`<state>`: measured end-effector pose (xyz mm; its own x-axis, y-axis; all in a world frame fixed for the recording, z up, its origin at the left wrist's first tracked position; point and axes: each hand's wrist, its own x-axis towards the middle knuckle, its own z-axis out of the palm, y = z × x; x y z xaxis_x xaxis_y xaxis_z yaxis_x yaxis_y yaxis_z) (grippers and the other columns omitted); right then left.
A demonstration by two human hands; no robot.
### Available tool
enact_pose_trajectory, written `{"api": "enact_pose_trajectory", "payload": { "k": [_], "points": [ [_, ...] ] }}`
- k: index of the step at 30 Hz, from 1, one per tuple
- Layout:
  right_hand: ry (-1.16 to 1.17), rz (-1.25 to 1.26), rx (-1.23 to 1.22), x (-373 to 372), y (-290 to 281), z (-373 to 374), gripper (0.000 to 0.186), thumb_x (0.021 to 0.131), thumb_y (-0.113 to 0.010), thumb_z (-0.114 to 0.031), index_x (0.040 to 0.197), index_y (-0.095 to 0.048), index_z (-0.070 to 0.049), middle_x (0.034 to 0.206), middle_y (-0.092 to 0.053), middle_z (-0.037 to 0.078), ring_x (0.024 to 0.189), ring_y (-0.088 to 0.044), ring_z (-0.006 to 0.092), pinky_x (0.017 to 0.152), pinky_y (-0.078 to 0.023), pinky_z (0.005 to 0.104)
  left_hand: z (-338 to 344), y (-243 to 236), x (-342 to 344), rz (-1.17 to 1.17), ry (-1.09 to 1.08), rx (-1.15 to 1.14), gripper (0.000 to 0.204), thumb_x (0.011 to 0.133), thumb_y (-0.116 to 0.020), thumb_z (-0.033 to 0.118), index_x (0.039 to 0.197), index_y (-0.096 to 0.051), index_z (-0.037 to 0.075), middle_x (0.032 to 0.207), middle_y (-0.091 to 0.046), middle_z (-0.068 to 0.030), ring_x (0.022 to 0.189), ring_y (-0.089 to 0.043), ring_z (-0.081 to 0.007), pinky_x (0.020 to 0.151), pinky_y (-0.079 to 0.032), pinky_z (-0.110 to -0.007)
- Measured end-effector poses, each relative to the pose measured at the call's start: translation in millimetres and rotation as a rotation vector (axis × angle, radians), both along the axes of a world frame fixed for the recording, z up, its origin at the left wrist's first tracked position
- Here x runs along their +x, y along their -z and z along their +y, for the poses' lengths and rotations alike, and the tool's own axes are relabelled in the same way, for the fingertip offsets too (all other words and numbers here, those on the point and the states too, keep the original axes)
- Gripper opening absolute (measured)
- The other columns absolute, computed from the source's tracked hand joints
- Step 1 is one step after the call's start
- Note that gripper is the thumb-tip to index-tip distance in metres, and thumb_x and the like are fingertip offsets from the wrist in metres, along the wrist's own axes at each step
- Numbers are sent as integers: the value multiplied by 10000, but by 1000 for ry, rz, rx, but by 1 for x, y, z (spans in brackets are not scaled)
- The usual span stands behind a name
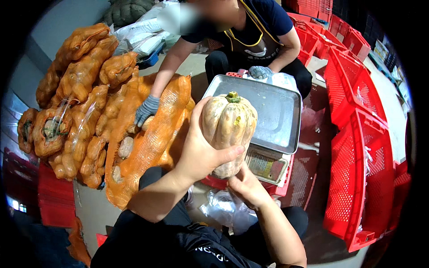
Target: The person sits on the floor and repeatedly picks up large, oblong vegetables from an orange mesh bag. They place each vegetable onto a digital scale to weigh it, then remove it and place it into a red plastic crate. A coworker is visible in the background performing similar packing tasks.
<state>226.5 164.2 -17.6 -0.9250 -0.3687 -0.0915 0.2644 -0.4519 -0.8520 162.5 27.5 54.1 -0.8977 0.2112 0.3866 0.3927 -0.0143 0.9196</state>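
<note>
A pale, ribbed pumpkin with a short green stem is held upright in front of me. My left hand wraps its left side, thumb across the front. Low on its right, my right hand grips the base; some fingers are hidden behind it. Just beyond the pumpkin lies the metal tray of a weighing scale, whose display panel faces me. To the left, a co-worker's gloved hand reaches into an opened orange mesh sack with potato-like vegetables inside.
Full orange mesh sacks are piled at the left. Red plastic crates line the right side. The co-worker crouches behind the scale, the other gloved hand near its far edge. Clear plastic bags lie below my hands.
</note>
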Motion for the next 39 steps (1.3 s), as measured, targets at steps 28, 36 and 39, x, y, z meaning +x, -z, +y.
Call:
{"api": "enact_pose_trajectory", "payload": {
  "k": [28, 36, 39],
  "points": [
    [-73, -257, -44, -28, 48, -38, 1083, 589, -757, -483, 1409, -244, 4, 1353, -426, 160, 1237, -444, 263, 1034, -349, 374, -80, 24, -20, -289, -200, -131, 155, 923, -461, 63, 919, -580, -36, 994, -605, -104, 928, -543, -126, 872, -415, -264],
    [-153, -357, -128, -23, 50, -40, 1084, 580, -754, -521, 1399, -276, 3, 1331, -451, 162, 1198, -480, 272, 1007, -388, 383, -83, 34, -16, 0, -220, -271, 108, 866, -490, 25, 931, -559, -27, 932, -581, -129, 915, -554, -256, 842, -425, -329],
    [-182, -351, -130, -24, 50, -40, 1090, 576, -756, -523, 1397, -274, 7, 1333, -449, 163, 1199, -479, 275, 1007, -388, 383, -83, 30, -14, 15, -219, -288, 104, 861, -492, 21, 923, -560, -27, 932, -583, -130, 912, -554, -260, 839, -425, -331]
  ]
}}
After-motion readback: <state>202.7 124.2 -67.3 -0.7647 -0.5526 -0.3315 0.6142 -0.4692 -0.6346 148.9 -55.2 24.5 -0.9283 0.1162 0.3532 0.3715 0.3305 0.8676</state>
